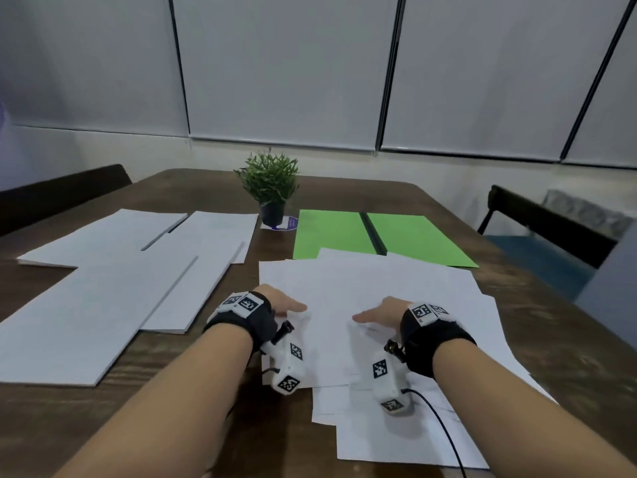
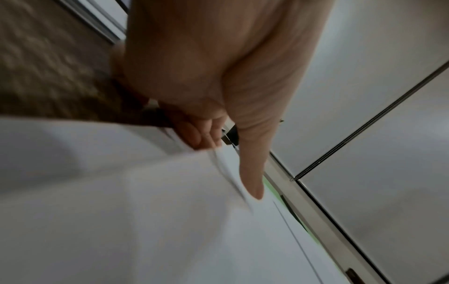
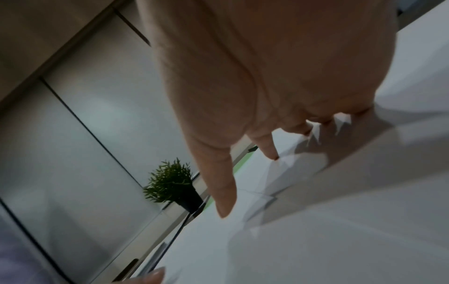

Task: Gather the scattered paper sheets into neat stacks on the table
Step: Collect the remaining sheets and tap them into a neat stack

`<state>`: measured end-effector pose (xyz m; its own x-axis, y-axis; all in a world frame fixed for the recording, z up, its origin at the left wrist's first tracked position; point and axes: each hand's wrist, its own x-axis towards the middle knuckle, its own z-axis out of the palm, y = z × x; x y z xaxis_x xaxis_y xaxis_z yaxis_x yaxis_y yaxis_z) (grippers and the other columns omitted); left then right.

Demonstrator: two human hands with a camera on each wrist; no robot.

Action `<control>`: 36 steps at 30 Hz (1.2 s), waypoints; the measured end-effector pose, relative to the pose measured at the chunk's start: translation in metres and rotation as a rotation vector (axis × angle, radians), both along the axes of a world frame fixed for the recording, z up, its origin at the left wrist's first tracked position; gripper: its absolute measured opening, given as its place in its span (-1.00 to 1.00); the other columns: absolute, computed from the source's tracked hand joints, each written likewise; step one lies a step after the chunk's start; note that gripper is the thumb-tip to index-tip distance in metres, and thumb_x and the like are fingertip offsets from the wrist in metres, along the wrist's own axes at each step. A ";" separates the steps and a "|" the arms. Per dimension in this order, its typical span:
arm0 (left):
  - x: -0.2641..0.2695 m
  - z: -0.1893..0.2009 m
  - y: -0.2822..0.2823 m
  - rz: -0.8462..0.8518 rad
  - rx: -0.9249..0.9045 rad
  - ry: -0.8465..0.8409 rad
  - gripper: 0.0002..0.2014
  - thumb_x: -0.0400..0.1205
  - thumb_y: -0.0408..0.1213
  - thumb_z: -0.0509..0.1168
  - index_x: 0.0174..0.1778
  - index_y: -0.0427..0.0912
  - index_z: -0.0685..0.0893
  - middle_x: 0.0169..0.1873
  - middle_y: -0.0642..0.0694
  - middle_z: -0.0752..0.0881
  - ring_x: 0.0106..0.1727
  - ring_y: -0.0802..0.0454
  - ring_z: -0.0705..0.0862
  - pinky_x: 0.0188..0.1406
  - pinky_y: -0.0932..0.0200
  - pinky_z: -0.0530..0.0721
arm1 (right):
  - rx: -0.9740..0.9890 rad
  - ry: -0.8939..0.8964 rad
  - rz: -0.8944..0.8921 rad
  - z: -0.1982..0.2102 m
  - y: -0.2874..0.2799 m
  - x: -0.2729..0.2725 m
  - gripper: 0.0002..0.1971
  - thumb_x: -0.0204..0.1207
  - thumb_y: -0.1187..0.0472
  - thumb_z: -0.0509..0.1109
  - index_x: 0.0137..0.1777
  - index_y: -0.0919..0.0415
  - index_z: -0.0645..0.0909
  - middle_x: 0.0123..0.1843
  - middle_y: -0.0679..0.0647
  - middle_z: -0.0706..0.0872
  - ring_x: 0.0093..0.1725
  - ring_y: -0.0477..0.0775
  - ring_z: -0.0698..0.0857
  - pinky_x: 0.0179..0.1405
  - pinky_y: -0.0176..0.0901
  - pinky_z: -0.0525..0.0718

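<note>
Loose white sheets point(image 1: 396, 288) lie fanned and overlapping on the wooden table point(image 1: 138, 401), in front of me and to the right. My left hand point(image 1: 293, 307) is at the pile's left edge. In the left wrist view its fingers point(image 2: 194, 138) curl under the edge of the sheets point(image 2: 145, 211) and the thumb lies on top, pinching them. My right hand point(image 1: 365, 317) rests on the pile a little to the right. Its fingertips point(image 3: 272, 155) touch the paper point(image 3: 316, 230), fingers nearly straight, thumb spread.
Two neater white stacks point(image 1: 103, 305) point(image 1: 213, 236) lie on the left half of the table. Green sheets point(image 1: 331, 232) with a black strip point(image 1: 372, 232) lie behind the pile. A small potted plant point(image 1: 272, 188) stands at the back. Dark chairs point(image 1: 62, 191) point(image 1: 537, 219) flank the table.
</note>
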<state>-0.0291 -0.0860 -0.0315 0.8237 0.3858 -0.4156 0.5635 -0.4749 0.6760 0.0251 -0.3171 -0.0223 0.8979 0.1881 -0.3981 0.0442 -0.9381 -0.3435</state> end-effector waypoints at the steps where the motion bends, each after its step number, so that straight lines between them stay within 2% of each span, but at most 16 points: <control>1: 0.001 -0.003 -0.001 -0.008 0.039 0.025 -0.59 0.39 -0.02 0.57 -0.13 -0.31 0.69 -0.38 -0.07 0.72 -0.26 -0.01 0.65 -0.40 0.29 0.47 | -0.014 -0.007 0.043 -0.001 0.004 0.000 -0.57 0.48 -0.23 0.38 0.19 0.03 0.62 0.33 0.10 0.66 0.22 0.17 0.62 0.25 -0.11 0.54; 2: 0.002 -0.003 -0.001 -0.024 0.090 0.048 -0.55 0.38 0.03 0.57 -0.11 -0.30 0.67 -0.28 -0.10 0.72 -0.16 -0.06 0.68 -0.33 0.29 0.50 | -0.027 -0.015 0.079 -0.003 0.009 0.001 -0.57 0.48 -0.23 0.37 0.20 0.04 0.63 0.32 0.09 0.67 0.22 0.16 0.63 0.28 -0.10 0.54; 5: 0.000 0.001 -0.001 -0.101 0.280 0.127 -0.32 0.45 0.17 0.45 0.31 -0.29 0.59 0.24 -0.16 0.66 0.30 -0.09 0.61 0.01 0.26 0.49 | -0.028 -0.012 0.139 -0.009 0.021 0.002 -0.49 0.41 -0.26 0.35 0.21 0.08 0.64 0.26 0.11 0.68 0.22 0.16 0.64 0.34 -0.01 0.54; 9: -0.005 0.007 0.001 -0.175 0.418 0.131 -0.31 0.62 0.23 0.18 0.50 -0.24 0.45 0.49 -0.17 0.48 0.49 -0.11 0.45 0.38 0.19 0.39 | -0.082 -0.012 0.167 -0.003 0.023 0.010 -0.38 0.41 -0.27 0.41 0.34 0.14 0.58 0.36 0.11 0.63 0.31 0.22 0.61 0.34 0.03 0.55; 11: -0.007 0.009 0.002 -0.206 0.458 0.146 -0.34 0.67 0.20 0.12 0.52 -0.25 0.43 0.51 -0.17 0.46 0.51 -0.10 0.42 0.42 0.18 0.36 | -0.113 -0.039 0.131 0.000 0.011 0.019 -0.35 0.26 -0.31 0.50 0.22 0.12 0.65 0.30 0.09 0.68 0.24 0.20 0.66 0.28 0.02 0.59; 13: -0.007 0.011 0.003 -0.229 0.477 0.153 -0.34 0.69 0.18 0.07 0.52 -0.27 0.41 0.51 -0.17 0.45 0.51 -0.09 0.43 0.41 0.19 0.36 | -0.150 -0.085 0.057 0.003 -0.009 0.024 -0.44 0.07 -0.30 0.55 -0.09 0.13 0.68 0.10 0.04 0.79 0.05 0.16 0.73 0.15 -0.04 0.66; 15: -0.005 0.013 0.002 -0.242 0.475 0.154 -0.35 0.70 0.18 0.04 0.53 -0.28 0.40 0.52 -0.16 0.44 0.51 -0.08 0.43 0.39 0.21 0.37 | -0.161 -0.058 -0.019 0.006 -0.029 0.022 -0.53 0.12 -0.24 0.61 -0.22 0.14 0.65 -0.13 0.01 0.77 -0.12 0.09 0.72 -0.05 -0.19 0.65; 19: 0.000 0.010 0.003 -0.248 0.450 0.173 -0.32 0.68 0.20 0.09 0.54 -0.26 0.39 0.54 -0.14 0.41 0.52 -0.07 0.41 0.45 0.18 0.36 | -0.132 -0.043 -0.122 0.013 -0.047 0.019 -0.38 0.03 -0.32 0.67 -0.10 0.11 0.60 -0.19 -0.01 0.68 -0.20 0.07 0.66 -0.10 -0.18 0.58; 23: 0.001 0.010 0.003 -0.244 0.446 0.207 -0.33 0.64 0.18 0.19 0.50 -0.27 0.44 0.49 -0.15 0.47 0.48 -0.08 0.46 0.45 0.15 0.41 | -0.175 -0.028 -0.086 0.007 -0.042 0.020 -0.13 0.03 -0.52 0.52 0.24 0.07 0.66 0.14 0.07 0.73 0.02 0.14 0.65 0.07 -0.16 0.57; 26: 0.005 0.004 0.005 -0.202 0.377 0.214 -0.35 0.64 0.14 0.22 0.48 -0.29 0.45 0.47 -0.18 0.49 0.47 -0.10 0.48 0.44 0.12 0.44 | -0.218 -0.031 -0.052 0.002 -0.032 0.010 -0.14 0.18 -0.56 0.37 0.32 0.06 0.62 0.32 0.09 0.69 0.08 0.15 0.62 0.04 -0.16 0.49; 28: 0.010 -0.003 0.011 -0.110 0.253 0.161 -0.36 0.63 0.12 0.26 0.42 -0.35 0.50 0.41 -0.26 0.54 0.43 -0.16 0.53 0.29 0.14 0.53 | -0.242 -0.021 -0.007 0.001 -0.022 0.005 -0.16 0.27 -0.54 0.32 0.38 0.07 0.59 0.41 0.11 0.63 0.27 0.17 0.61 0.15 -0.10 0.48; 30: 0.011 -0.005 0.013 -0.021 0.121 0.078 -0.22 0.54 0.31 0.22 0.40 -0.35 0.50 0.37 -0.31 0.56 0.35 -0.23 0.60 0.17 0.12 0.55 | -0.237 -0.025 0.046 0.000 -0.013 0.003 -0.19 0.33 -0.53 0.26 0.37 0.07 0.59 0.43 0.11 0.61 0.35 0.18 0.59 0.27 -0.03 0.48; 32: 0.016 -0.012 0.019 0.052 0.022 0.031 0.04 0.26 0.59 0.19 0.43 -0.21 0.48 0.38 -0.24 0.53 0.29 -0.24 0.63 0.33 -0.02 0.55 | -0.219 -0.057 0.091 0.003 -0.004 0.000 -0.21 0.33 -0.54 0.21 0.35 0.04 0.61 0.41 0.10 0.63 0.34 0.19 0.60 0.34 0.03 0.50; 33: 0.014 -0.012 0.019 0.079 -0.034 0.009 0.11 0.13 0.63 0.23 0.42 -0.14 0.48 0.39 -0.20 0.51 0.31 -0.22 0.61 0.38 -0.08 0.54 | -0.208 -0.058 0.107 0.005 -0.001 -0.001 -0.21 0.33 -0.54 0.21 0.35 0.03 0.61 0.41 0.09 0.63 0.34 0.19 0.59 0.35 0.05 0.50; 34: 0.014 -0.011 0.018 0.081 -0.065 0.012 0.09 0.11 0.59 0.32 0.41 -0.14 0.49 0.39 -0.17 0.51 0.34 -0.21 0.59 0.40 -0.10 0.52 | -0.201 -0.044 0.114 0.007 0.002 -0.002 -0.22 0.34 -0.54 0.22 0.36 0.02 0.60 0.41 0.07 0.63 0.35 0.19 0.59 0.37 0.06 0.49; 36: 0.010 -0.010 0.015 0.057 -0.038 0.042 -0.10 0.27 0.38 0.45 0.36 -0.22 0.53 0.39 -0.19 0.56 0.39 -0.17 0.57 0.43 -0.04 0.50 | -0.201 -0.020 0.117 0.008 0.004 -0.001 -0.24 0.30 -0.53 0.29 0.31 0.01 0.63 0.36 0.04 0.66 0.31 0.17 0.61 0.35 0.02 0.50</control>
<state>-0.0192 -0.0710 -0.0416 0.7825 0.4144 -0.4648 0.6170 -0.4156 0.6683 0.0244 -0.3127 -0.0143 0.8826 0.2104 -0.4205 0.1621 -0.9756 -0.1479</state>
